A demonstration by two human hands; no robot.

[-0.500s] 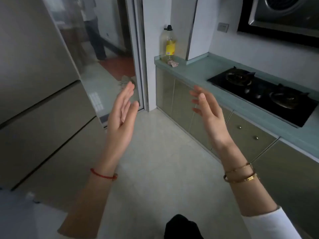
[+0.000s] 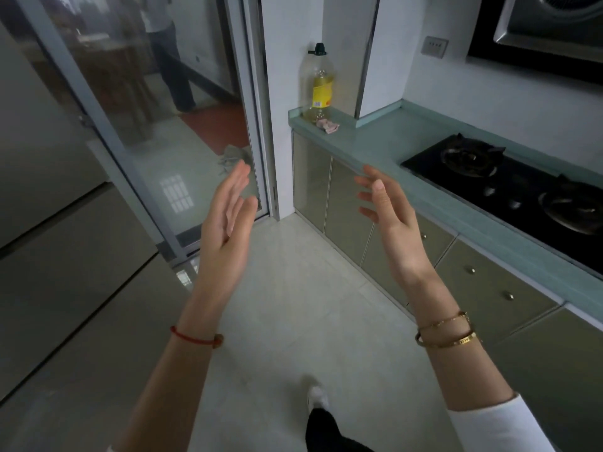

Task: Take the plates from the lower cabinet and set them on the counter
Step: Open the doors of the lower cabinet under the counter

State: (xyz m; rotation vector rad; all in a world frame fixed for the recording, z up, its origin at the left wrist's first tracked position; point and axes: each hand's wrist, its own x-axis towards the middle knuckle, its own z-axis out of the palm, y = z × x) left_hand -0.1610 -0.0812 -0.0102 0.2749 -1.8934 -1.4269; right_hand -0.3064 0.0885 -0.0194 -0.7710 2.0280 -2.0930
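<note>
Hands raised mid-frame, palms facing, apart: left hand (image 2: 225, 223) and right hand (image 2: 390, 220) both spread wide, empty. Lower cabinet (image 2: 329, 194) doors closed under worktop (image 2: 375, 138), right.

Only 1 view: a head-worn camera looks forward and down along the floor (image 2: 280, 288). The counter (image 2: 375, 141) edge runs along the right, close by.

Dim, cool daylight enters through the glass door (image 2: 156, 132), upper left; window glare marks the floor (image 2: 293, 321); edges bow.
</note>
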